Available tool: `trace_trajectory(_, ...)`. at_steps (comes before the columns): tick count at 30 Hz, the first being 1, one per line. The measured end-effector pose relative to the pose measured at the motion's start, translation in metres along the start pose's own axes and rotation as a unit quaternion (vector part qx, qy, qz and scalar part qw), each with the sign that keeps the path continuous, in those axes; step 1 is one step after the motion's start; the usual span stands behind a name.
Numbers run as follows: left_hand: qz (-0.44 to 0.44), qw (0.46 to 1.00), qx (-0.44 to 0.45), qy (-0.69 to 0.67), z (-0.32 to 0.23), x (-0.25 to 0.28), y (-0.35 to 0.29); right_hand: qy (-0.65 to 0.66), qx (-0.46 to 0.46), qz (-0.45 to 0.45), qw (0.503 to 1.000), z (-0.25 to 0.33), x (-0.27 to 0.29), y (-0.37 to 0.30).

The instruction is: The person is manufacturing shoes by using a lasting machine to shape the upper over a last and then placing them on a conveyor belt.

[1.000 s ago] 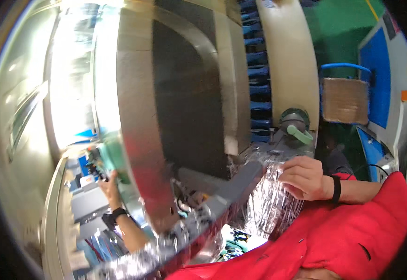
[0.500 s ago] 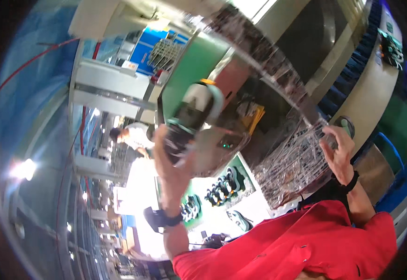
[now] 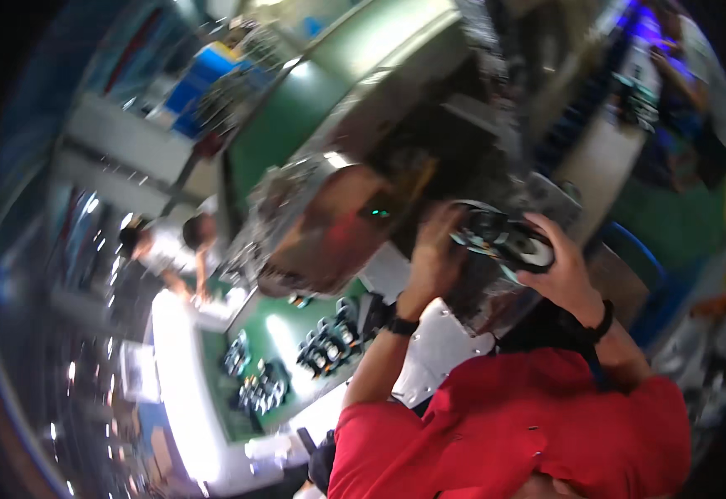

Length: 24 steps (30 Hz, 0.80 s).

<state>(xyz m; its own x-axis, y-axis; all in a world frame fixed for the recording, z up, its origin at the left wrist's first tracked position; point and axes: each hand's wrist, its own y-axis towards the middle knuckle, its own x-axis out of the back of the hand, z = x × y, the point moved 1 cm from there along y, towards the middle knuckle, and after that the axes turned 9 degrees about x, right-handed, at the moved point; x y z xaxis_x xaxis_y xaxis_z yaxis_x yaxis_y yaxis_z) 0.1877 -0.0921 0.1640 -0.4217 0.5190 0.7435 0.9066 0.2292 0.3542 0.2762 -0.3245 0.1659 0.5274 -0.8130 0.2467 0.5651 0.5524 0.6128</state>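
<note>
Now holding a black, white and pale green shoe (image 3: 502,236) in front of the red shirt (image 3: 504,424), with left hand (image 3: 438,251) and right hand (image 3: 569,273), not left alone: likely steadier. Pinching one end with the right; cannot tell the left's grip. Cannot see inside the brown cardboard box (image 3: 622,276) at right.

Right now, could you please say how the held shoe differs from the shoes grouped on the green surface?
The held shoe is between the left hand and right hand; the grouped shoes rest on the green surface. The held shoe looks larger in view than the grouped shoes. Both mix dark and pale.
</note>
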Motion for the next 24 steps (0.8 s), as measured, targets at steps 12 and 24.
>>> trace_trajectory(12, -0.080, 0.988, 0.012, -0.130, 0.026, -0.021, -0.023, -0.368, -0.100, 0.162, 0.910, 0.025, -0.060, 0.065)
trace_trajectory(24, -0.046, 0.913, 0.088, -0.396, 0.000, -0.020, -0.045, -0.327, 0.073, -0.162, 0.928, 0.042, -0.063, -0.004)
